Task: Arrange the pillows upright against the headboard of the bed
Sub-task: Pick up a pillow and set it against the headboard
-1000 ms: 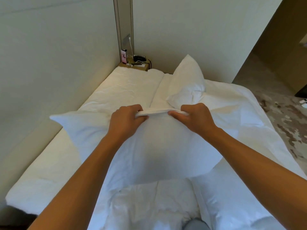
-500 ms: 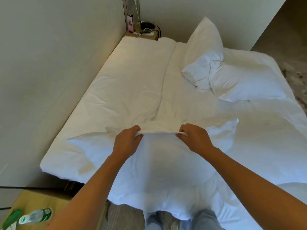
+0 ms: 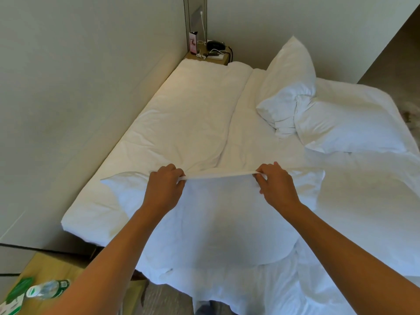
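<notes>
I hold a large white pillow (image 3: 218, 219) in front of me over the near edge of the bed (image 3: 181, 114). My left hand (image 3: 164, 187) and my right hand (image 3: 276, 186) each pinch its top hem, stretched taut between them. A second white pillow (image 3: 288, 80) stands tilted near the far wall. A third pillow (image 3: 350, 126) lies flat to its right. The padded headboard (image 3: 79, 110) runs along the left side of the bed.
A small bedside table (image 3: 209, 56) with a pink box, chargers and a black device stands in the far corner. A wooden table (image 3: 45, 280) at lower left holds a plastic bottle (image 3: 45, 289) and a green packet. Carpeted floor lies at right.
The view has tilted down from the far wall to the bed. The pillow has dropped lower over the bed's near edge, and my hands have spread apart along its hem.
</notes>
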